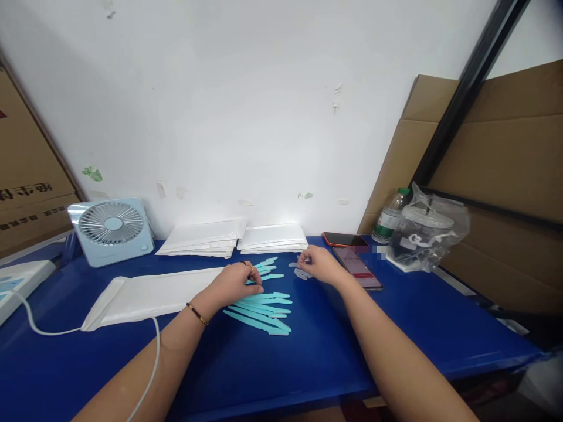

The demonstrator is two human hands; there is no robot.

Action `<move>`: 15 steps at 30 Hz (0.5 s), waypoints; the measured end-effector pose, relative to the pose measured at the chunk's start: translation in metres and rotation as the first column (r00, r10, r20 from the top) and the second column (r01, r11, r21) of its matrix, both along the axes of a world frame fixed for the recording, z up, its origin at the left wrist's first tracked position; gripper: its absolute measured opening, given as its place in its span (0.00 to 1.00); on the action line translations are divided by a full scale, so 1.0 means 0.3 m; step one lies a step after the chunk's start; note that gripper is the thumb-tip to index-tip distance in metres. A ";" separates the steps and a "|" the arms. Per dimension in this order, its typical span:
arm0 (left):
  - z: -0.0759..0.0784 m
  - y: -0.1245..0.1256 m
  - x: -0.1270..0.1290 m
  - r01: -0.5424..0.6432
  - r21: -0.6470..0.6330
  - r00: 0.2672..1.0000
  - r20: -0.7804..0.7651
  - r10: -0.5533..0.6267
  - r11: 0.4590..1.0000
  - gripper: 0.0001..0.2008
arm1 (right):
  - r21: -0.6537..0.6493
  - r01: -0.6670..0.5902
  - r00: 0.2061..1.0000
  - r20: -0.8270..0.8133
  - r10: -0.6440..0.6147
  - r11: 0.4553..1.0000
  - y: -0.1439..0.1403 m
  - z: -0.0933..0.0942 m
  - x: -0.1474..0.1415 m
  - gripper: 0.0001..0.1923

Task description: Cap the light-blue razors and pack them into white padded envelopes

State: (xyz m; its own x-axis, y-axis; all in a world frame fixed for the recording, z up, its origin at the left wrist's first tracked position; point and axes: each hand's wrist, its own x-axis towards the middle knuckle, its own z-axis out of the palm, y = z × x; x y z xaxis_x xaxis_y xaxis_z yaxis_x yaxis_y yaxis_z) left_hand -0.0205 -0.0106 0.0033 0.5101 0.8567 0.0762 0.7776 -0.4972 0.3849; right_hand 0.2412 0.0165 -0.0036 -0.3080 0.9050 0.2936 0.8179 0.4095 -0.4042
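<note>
turquoise plastic strips lie in a loose fan on a blue table, their long axes running roughly from 9 o'clock to 3 o'clock, slightly tilted so the right ends sit nearer the viewer. more of the same strips lie just behind, toward 12 o'clock.

the left hand rests at the 9 o'clock end of the fan, palm down, fingers curled in, with thumb and forefinger pinched on the end of 1 strip. a thin bracelet sits on that wrist. this hand is the nearer of the 2 to the strips and touches them.

the right hand lies at about 2 o'clock from the fan, just beside the rear strips. its fingers are bent and close together over some small grey pieces on the table; whether it actually grips 1 is too small to tell. both forearms reach in from 6 o'clock, angled toward each other.

a long white padded envelope lies flat at 9 o'clock of the left hand, touching or nearly touching it. 2 stacks of white envelopes sit against the wall at 12 o'clock. a small pale blue fan stands at 10 o'clock. 2 phones lie at 3 o'clock of the right hand, with a water bottle and a bagged plastic cup beyond.
</note>
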 end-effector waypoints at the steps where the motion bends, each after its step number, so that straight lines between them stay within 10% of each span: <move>1: 0.000 -0.006 0.003 0.043 -0.019 0.999 -0.017 -0.043 0.999 0.12 | -0.030 0.027 0.999 0.047 -0.025 0.999 -0.001 -0.001 0.010 0.03; 15: -0.022 0.022 -0.013 -0.139 -0.092 0.986 0.078 0.147 0.986 0.11 | -0.186 -0.136 0.986 -0.118 0.115 0.973 -0.026 -0.005 -0.016 0.04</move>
State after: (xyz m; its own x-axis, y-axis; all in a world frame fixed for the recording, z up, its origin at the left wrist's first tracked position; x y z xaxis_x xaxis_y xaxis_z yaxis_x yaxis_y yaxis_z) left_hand -0.0245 -0.0040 -0.0033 0.3766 0.9256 0.0365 0.8010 -0.3452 0.4890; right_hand 0.2364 0.0087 -0.0051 -0.3990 0.9039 0.1543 0.7132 0.4117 -0.5673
